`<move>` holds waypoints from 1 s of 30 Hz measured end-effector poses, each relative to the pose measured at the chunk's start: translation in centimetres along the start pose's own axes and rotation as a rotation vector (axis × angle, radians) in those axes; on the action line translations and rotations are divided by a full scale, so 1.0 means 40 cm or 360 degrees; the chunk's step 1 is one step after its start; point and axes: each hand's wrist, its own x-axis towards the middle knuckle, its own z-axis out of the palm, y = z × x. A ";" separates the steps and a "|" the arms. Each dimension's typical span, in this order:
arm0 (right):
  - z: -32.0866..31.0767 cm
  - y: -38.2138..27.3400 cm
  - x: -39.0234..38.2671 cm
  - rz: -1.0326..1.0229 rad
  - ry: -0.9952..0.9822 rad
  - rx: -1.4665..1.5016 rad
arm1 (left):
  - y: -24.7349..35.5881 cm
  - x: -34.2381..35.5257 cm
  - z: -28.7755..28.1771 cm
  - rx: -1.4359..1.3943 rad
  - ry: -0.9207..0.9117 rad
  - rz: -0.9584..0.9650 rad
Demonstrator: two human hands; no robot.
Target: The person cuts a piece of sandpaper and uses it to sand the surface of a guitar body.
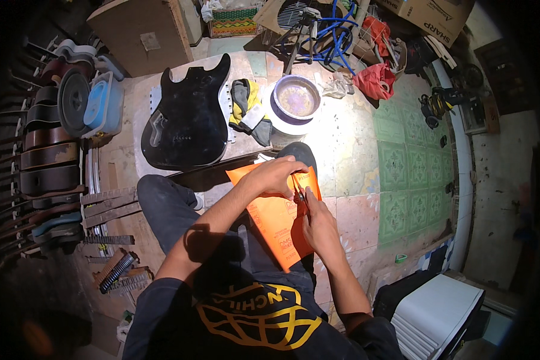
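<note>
Holding orange sheet [277, 225], left hand [276, 176]; gripping scissors [301, 195], right hand [321, 223]; 1 black guitar body [191, 114] beyond.

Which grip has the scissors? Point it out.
The right grip: the dark scissors are in its fingers, blades pointing away from the person. The left grip instead holds the printed orange sheet near its far edge.

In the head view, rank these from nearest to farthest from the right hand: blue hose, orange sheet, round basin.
From the right hand:
1. Orange sheet: over the lap, right beside the hand.
2. Round basin: ahead, beyond the knees.
3. Blue hose: farther ahead, past the basin, near the top of the picture.
</note>
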 end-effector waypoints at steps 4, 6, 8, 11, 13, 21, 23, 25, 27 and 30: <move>0.000 -0.002 0.000 -0.0006 -0.0017 -0.0023 | -0.007 0.001 -0.013 -0.0003 -0.0057 0.0009; -0.004 -0.004 0.003 -0.0004 -0.0034 -0.0031 | -0.010 0.008 -0.016 -0.0017 -0.0103 0.0007; -0.007 0.000 0.006 -0.0019 -0.0030 -0.0043 | -0.011 0.015 -0.019 -0.0028 -0.0124 0.0036; -0.012 0.000 0.014 -0.0020 -0.0055 -0.0047 | -0.028 0.015 -0.015 -0.0058 -0.0103 0.0104; -0.017 0.001 0.015 -0.0021 -0.0063 -0.0045 | -0.033 0.015 -0.010 -0.0112 -0.0075 0.0150; -0.010 -0.010 0.014 -0.0018 -0.0105 -0.0013 | -0.057 0.000 -0.019 -0.0358 -0.0016 0.0010; -0.014 -0.009 0.014 -0.0006 -0.0129 -0.0033 | -0.057 -0.010 -0.021 -0.0314 0.0026 -0.0174; -0.014 -0.005 0.013 -0.0015 -0.0131 -0.0043 | -0.041 -0.023 -0.033 -0.0199 0.0033 -0.0459; -0.010 -0.001 0.013 -0.0046 -0.0110 -0.0042 | -0.041 -0.037 -0.027 -0.0117 0.0017 -0.0545; -0.007 -0.002 0.014 -0.0043 -0.0103 -0.0045 | -0.037 -0.056 -0.007 -0.0254 0.0081 -0.0579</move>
